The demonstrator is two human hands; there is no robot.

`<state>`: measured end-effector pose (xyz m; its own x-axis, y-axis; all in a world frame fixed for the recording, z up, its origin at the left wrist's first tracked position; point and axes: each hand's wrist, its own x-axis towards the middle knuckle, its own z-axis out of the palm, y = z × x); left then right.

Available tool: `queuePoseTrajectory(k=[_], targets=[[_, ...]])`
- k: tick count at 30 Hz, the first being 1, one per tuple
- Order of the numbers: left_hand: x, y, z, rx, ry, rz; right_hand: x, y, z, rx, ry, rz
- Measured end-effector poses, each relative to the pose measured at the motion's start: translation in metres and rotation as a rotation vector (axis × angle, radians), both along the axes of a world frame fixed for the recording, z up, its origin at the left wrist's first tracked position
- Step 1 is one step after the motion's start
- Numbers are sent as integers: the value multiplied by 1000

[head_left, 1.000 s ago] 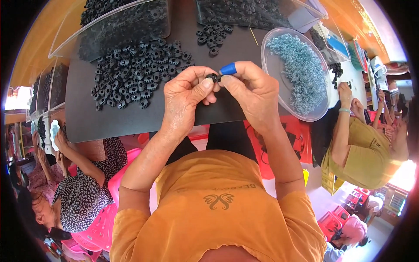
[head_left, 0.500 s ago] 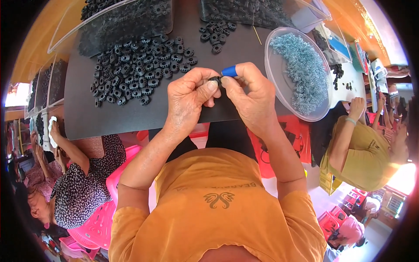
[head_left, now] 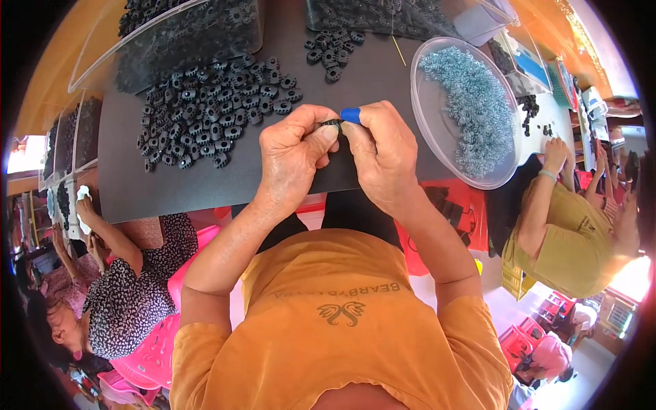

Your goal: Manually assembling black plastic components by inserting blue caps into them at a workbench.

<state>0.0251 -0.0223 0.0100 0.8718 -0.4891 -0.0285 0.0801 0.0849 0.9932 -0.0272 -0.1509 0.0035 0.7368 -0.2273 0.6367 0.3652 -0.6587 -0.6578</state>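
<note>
both grips pinch small black part (head_left: 331, 123).

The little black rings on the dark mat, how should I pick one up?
Take a black ring at the near edge of the pile by its outer rim, coming from above. They lie flat and crowded, so an edge one seems easiest. The left hand and right hand pinch one that way.
</note>
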Motion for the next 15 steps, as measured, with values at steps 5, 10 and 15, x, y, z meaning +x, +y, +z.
queuePoseTrajectory(k=[5,10,15], targets=[[11,2,16,155,12,-118,-6,-5,-10,-1,-59,-4],[37,4,24,568,-517,-295,-21,-4,-15,144,14,-42],[37,-10,33,924,-1248,-486,-23,-8,-28,344,88,-7]])
